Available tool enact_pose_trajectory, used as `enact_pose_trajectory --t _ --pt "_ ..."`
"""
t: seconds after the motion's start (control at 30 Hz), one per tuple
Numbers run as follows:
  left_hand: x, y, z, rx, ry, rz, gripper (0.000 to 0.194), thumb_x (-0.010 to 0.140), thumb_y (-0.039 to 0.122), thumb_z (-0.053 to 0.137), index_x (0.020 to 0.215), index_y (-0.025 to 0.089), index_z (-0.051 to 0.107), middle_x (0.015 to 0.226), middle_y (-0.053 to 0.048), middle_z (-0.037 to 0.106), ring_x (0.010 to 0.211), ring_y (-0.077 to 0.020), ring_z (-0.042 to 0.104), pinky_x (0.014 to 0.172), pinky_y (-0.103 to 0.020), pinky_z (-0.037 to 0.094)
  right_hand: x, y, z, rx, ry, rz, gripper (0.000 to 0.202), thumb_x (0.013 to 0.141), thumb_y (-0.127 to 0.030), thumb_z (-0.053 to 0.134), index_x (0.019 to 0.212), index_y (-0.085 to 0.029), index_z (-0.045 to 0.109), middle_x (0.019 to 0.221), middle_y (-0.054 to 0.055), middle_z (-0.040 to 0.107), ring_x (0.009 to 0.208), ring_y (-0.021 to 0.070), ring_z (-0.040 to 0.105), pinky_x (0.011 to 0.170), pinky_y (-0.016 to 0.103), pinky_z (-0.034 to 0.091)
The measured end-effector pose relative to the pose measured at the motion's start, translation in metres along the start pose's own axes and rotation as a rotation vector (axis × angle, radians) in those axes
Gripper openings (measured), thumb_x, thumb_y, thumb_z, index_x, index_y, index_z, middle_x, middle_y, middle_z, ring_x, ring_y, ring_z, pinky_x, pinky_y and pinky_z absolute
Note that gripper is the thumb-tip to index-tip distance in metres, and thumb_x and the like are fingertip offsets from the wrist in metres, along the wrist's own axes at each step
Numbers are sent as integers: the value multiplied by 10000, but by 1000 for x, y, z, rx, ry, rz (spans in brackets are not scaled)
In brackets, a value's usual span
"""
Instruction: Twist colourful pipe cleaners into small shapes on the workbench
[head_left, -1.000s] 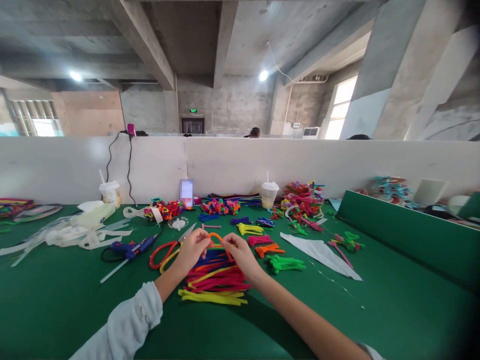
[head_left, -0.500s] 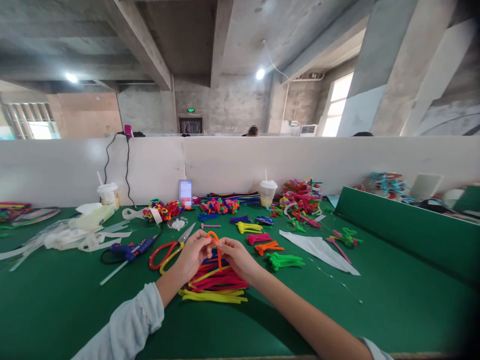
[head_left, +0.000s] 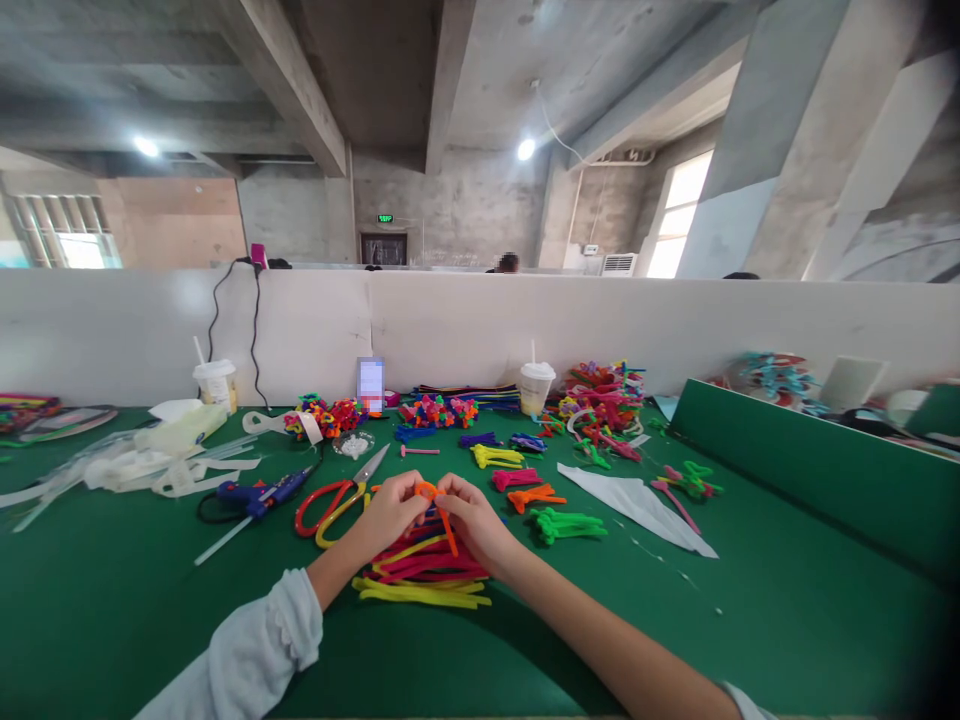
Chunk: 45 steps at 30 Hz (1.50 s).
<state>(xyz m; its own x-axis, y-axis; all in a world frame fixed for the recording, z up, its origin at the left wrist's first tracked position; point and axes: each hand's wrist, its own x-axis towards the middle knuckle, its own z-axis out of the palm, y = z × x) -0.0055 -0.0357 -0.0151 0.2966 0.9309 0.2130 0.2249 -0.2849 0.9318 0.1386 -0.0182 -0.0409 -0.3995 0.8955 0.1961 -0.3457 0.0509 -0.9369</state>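
Observation:
Between the fingertips of my left hand [head_left: 394, 512] and my right hand [head_left: 469, 515] is an orange pipe cleaner [head_left: 449, 531], bent into a small loop at the top with a tail hanging down. Both hands are closed on it in a pinch. Under them lies a pile of straight pipe cleaners [head_left: 421, 592] in yellow, red and blue, partly hidden by my hands. Scissors with red and yellow handles [head_left: 330, 513] rest just left of my left hand. Right of my right hand lie bent orange pipe cleaners [head_left: 535, 498] and a green bundle [head_left: 568, 525].
A blue glue gun [head_left: 264, 497] lies at left beside white strips [head_left: 124, 462]. At the back stand a phone [head_left: 370, 384] and two lidded cups, one [head_left: 537, 388] near a colourful heap [head_left: 604, 395]. White paper [head_left: 637, 508] and a green divider [head_left: 810, 445] are at right.
The orange loop has become smaller and sits lower, and its tail now slants to the right. Both hands have drawn closer together around it.

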Motion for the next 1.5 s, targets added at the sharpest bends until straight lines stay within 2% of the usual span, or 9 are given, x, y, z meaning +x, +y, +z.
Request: enact_pose_trajectory --t 0.27,0.43,0.67,0.73,0.87,0.97,1.07,1.27,1.5 --pt "-6 15 -5 457 49 174 177 746 282 460 638 149 509 561 34 484 533 -91 416 507 -202 299 -6 -3 6 -527 -11 -226 185 695 -264 548 601 -176 415 538 -63 362 523 77 308 503 210 238" --pt "-8 18 -12 527 -42 203 199 787 286 424 723 151 555 646 19 550 569 -95 442 519 -195 308 -11 -6 9 -566 47 -253 155 727 -257 498 624 -184 407 545 -60 354 514 81 322 496 211 258" --pt "-11 24 -9 554 6 183 224 807 306 414 693 151 529 590 27 518 546 -96 447 517 -196 323 -20 -14 11 -741 146 -387 112 724 -243 517 652 -174 467 643 -7 473 623 118 416 588 245 312" --pt "-12 22 -7 585 41 226 224 822 297 395 703 156 521 614 16 535 567 -103 466 534 -201 338 -19 -16 11 -602 111 -323 148 730 -296 537 670 -168 493 651 -3 487 630 118 429 597 246 324" --pt "-12 12 -7 693 101 380 244 851 263 349 690 164 503 648 -10 562 610 -117 504 575 -217 362 -14 -16 9 -56 -101 -34 263 711 -403 588 689 -148 528 617 -11 519 597 96 476 623 243 376" --pt "-12 6 -8 740 113 496 234 862 248 340 710 165 498 681 -26 572 647 -124 518 598 -222 378 -12 -13 6 254 -195 164 252 676 -354 656 710 -123 562 629 -10 541 585 69 503 686 253 412" --pt "-12 4 -9 768 91 545 213 863 225 343 731 168 500 703 -30 572 663 -123 521 603 -218 388 -12 -10 4 390 -243 293 226 656 -304 688 705 -114 576 587 -28 533 549 50 505 690 251 432" --pt "-12 10 -14 753 27 477 197 853 213 361 759 165 528 743 -35 586 704 -125 533 640 -217 399 -6 -9 4 405 -262 353 231 658 -321 684 680 -120 573 543 -45 522 521 44 497 662 245 440" --pt "-8 25 -14 743 -87 196 209 817 241 414 697 168 569 680 -2 607 644 -113 542 587 -194 355 8 -25 -15 -39 -391 317 233 633 -305 681 633 -108 557 506 -33 532 486 65 493 597 249 412"
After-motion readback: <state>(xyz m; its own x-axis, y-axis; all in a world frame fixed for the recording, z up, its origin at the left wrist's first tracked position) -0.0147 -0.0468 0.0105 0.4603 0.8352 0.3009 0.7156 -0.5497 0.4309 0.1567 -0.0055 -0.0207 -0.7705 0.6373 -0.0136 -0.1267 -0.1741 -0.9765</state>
